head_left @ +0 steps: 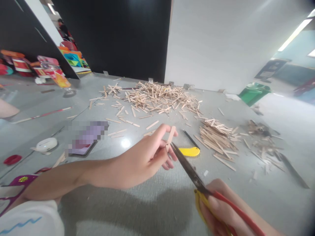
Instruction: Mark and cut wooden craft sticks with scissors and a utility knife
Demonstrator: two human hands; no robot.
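Between the thumb and fingers of my left hand point(145, 157) is a short wooden craft stick point(171, 136), held upright above the table. My right hand point(221, 209) grips a pair of scissors point(190, 172) with red and yellow handles. The blades point up and left, their tips close beside the lower part of the stick; whether they touch it I cannot tell. Just behind the blades lies a yellow-handled utility knife point(189, 151) on the grey tabletop point(137, 209).
A large heap of craft sticks point(162, 98) lies against the panels at the back, with a neater pile point(216, 136) at right. To the left are a phone point(90, 136), a white computer mouse point(46, 144), and a red cap point(12, 159). A green bin point(254, 93) stands far right.
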